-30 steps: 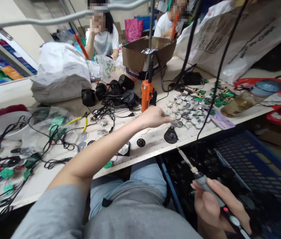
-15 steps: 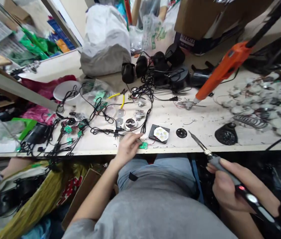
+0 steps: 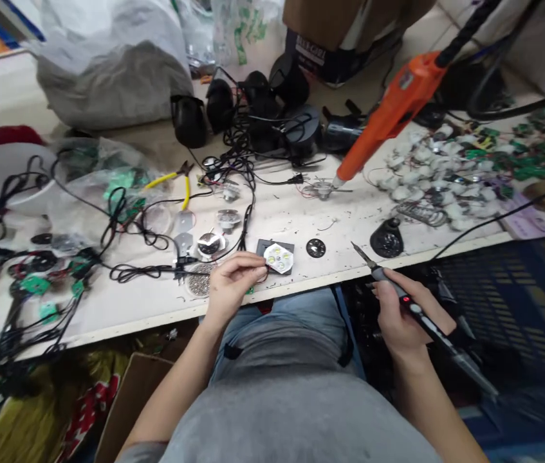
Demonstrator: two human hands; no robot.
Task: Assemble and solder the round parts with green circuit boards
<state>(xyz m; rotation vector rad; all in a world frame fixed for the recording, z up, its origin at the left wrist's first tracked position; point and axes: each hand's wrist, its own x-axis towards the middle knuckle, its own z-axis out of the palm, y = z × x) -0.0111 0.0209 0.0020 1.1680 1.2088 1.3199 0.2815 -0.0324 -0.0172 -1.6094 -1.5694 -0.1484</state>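
Slim soldering iron in right hand; left hand by hexagonal board

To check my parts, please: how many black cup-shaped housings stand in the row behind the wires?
4 black housings, from left: first, second, third, fourth. The wires may hide more.

Left hand hides whatever it pinches; carton cut off at top edge; green boards too small to read.
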